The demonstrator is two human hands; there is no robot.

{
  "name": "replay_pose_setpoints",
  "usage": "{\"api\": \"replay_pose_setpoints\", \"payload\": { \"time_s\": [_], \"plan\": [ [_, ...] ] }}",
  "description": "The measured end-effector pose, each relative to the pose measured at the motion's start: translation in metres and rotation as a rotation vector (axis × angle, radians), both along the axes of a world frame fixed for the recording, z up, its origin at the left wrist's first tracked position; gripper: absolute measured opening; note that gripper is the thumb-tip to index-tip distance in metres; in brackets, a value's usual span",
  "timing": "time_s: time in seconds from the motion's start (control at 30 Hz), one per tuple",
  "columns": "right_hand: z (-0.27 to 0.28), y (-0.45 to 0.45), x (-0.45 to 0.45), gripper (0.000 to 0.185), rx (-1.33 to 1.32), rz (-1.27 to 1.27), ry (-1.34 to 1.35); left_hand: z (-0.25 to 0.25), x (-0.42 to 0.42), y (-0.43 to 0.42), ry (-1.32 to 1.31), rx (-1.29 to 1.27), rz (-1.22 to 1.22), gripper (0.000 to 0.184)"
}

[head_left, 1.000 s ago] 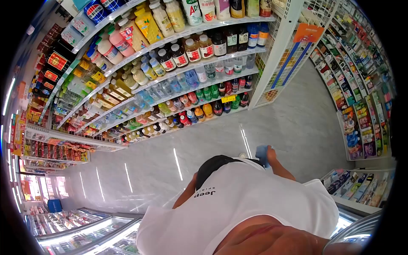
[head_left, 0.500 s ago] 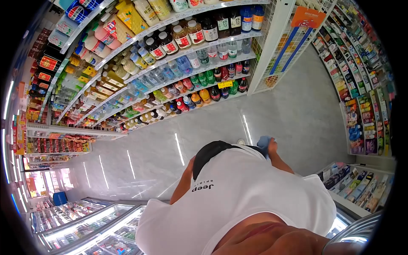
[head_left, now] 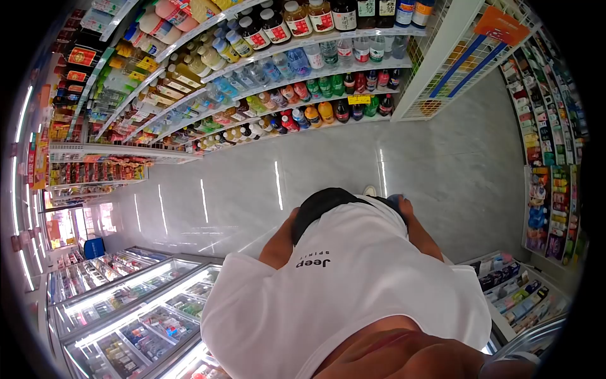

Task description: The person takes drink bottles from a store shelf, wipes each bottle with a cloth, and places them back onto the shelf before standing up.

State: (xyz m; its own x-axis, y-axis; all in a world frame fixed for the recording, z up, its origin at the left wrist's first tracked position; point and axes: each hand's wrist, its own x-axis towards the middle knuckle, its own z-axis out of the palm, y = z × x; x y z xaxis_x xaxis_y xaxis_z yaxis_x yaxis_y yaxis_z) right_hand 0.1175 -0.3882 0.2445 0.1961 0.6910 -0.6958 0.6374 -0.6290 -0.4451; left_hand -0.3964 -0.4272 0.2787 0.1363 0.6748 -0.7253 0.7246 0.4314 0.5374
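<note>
My right hand (head_left: 405, 207) hangs low beside my right hip, its fingers closed round a crumpled blue cloth (head_left: 395, 200), of which only a small part shows. On the other side, my left hand (head_left: 291, 221) is down at the edge of a black garment or bag (head_left: 323, 205) at my waist. The fingers of that hand are hidden, so I cannot see whether they hold anything. My white T-shirt (head_left: 353, 271) fills the lower middle of the view. One light shoe (head_left: 370, 190) shows on the floor ahead of me.
Ahead stands a shelf rack (head_left: 297, 88) of bottled drinks, with a white mesh end panel (head_left: 435, 69). Glass-topped freezers (head_left: 145, 309) stand at lower left. More stocked shelves (head_left: 546, 189) line the right side, with a low display (head_left: 514, 284) nearer me. Grey floor (head_left: 240, 183) lies between.
My view has shifted, so the drink shelves sit higher and farther right, and more of the freezers shows. My right hand has drawn in closer to my hip, with less blue cloth visible.
</note>
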Motion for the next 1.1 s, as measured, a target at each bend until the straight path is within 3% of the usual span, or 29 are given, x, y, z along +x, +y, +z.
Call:
{"api": "replay_pose_setpoints", "payload": {
  "time_s": [0.23, 0.33, 0.47, 0.53, 0.63, 0.73, 0.83, 0.97, 1.1],
  "plan": [
    [0.027, 0.005, 0.008, 0.068, -0.054, -0.075, 0.131, -0.019, 0.004, 0.005, 0.131, 0.056, -0.103, 0.029],
    [-0.002, 0.009, 0.019, 0.064, -0.173, -0.024, 0.126, -0.023, 0.005, 0.008, 0.147, 0.07, -0.106, 0.029],
    [0.003, 0.012, 0.004, 0.059, -0.074, -0.024, 0.099, -0.03, 0.002, 0.001, 0.036, 0.045, -0.06, 0.031],
    [-0.035, 0.008, 0.012, 0.059, -0.027, 0.021, 0.112, -0.034, 0.003, -0.002, 0.04, 0.052, -0.043, 0.032],
    [-0.005, 0.013, 0.003, 0.06, -0.037, 0.104, 0.022, -0.045, -0.001, -0.012, 0.066, 0.061, -0.017, 0.032],
    [-0.038, 0.007, 0.014, 0.063, -0.029, 0.042, 0.044, -0.058, -0.003, -0.019, 0.082, 0.077, 0.009, 0.032],
    [0.009, 0.015, 0.004, 0.065, -0.09, 0.048, 0.054, -0.079, -0.008, -0.026, 0.085, 0.098, 0.024, 0.032],
    [0.007, 0.015, 0.005, 0.065, -0.095, 0.088, 0.068, -0.05, 0.004, -0.021, 0.11, 0.041, 0.154, 0.032],
    [0.009, 0.013, 0.005, 0.065, -0.085, 0.054, 0.094, -0.071, -0.003, -0.026, 0.028, 0.121, 0.077, 0.032]
  ]
}}
